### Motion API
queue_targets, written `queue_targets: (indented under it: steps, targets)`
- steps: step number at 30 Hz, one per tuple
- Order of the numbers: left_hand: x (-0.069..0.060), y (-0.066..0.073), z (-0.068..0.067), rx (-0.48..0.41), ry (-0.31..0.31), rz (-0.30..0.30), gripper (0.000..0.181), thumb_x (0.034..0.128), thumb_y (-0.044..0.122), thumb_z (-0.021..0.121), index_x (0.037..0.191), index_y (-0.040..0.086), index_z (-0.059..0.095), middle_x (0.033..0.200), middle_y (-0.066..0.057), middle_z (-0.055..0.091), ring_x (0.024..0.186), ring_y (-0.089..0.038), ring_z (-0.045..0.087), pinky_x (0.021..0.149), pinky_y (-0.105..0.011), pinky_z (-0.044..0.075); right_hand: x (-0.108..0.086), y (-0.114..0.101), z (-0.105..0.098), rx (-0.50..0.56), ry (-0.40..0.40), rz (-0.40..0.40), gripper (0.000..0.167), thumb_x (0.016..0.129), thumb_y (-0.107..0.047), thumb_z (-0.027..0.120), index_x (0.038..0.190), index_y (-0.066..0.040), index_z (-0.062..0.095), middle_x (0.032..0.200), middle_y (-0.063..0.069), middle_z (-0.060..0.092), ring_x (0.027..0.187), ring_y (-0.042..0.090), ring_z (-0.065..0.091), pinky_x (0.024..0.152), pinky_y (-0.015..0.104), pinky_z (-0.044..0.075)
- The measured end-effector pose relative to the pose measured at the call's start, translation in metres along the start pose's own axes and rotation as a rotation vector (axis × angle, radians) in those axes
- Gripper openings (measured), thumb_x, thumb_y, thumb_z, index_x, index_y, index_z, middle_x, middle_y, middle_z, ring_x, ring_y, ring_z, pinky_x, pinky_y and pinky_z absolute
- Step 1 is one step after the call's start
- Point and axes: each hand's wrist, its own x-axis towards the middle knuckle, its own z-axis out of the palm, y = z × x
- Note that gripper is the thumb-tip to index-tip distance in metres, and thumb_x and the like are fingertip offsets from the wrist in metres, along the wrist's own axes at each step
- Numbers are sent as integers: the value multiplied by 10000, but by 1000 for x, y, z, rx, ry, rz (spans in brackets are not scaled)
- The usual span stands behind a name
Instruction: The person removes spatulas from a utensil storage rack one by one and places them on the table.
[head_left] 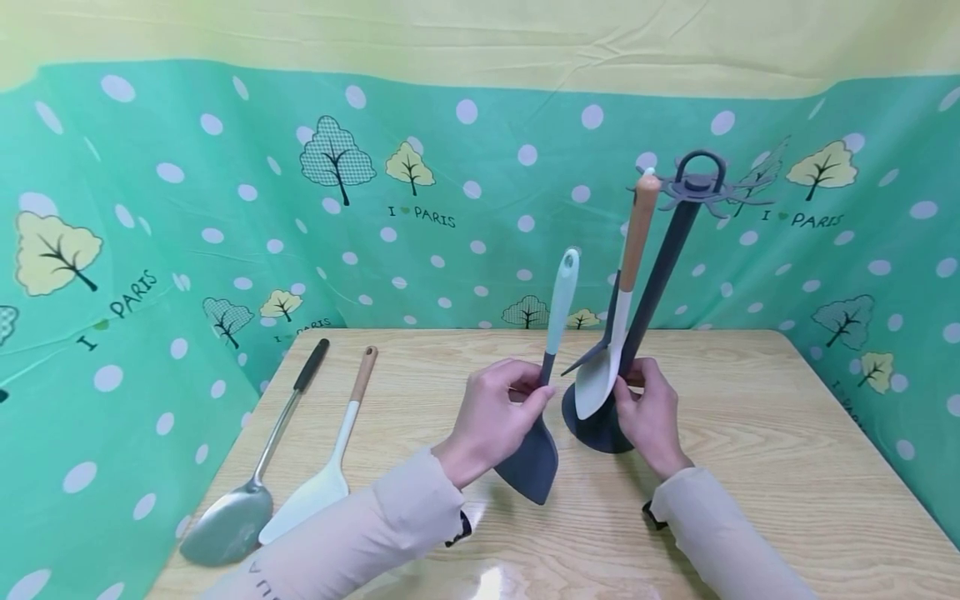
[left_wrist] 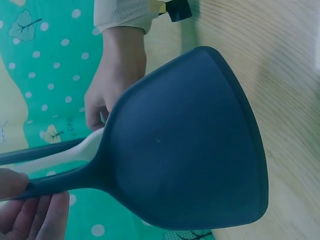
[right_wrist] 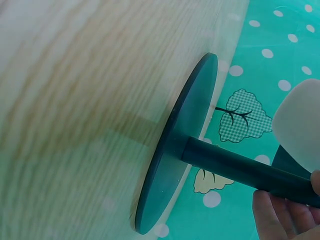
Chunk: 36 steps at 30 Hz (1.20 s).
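Observation:
My left hand [head_left: 495, 412] pinches the neck of a turner [head_left: 561, 308] with a mint handle and a broad dark blade, held upright. The blade [left_wrist: 185, 145] fills the middle of the left wrist view. To its right stands a dark utensil stand [head_left: 663, 275] with a round base [right_wrist: 177, 150] and a hooked top. My right hand [head_left: 651, 412] grips the stand's pole [right_wrist: 240, 167] low down. From the hooks hang a white-headed utensil [head_left: 600, 375] with a wooden handle and, partly hidden behind it, a dark-headed utensil [head_left: 588, 357].
On the table's left lie a metal turner [head_left: 232, 521] with a black grip and a white turner [head_left: 318, 492] with a wooden handle. My left sleeve lies in front of part of the white blade. Green dotted cloth [head_left: 450, 167] encloses the wooden table [head_left: 787, 467] behind and at the sides.

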Motion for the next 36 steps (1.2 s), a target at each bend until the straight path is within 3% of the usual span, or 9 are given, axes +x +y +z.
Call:
queue_targets:
  steps: [36]
  targets:
    - [-31, -19, -68, 172, -25, -227, 97, 819, 23, 722, 875, 102, 717, 766, 48, 654, 718, -81, 621, 649, -196, 550, 0, 0, 0, 8, 6, -2, 170, 914, -17, 598, 1067, -14, 523, 991, 157, 615, 913, 307, 633, 761, 461, 563]
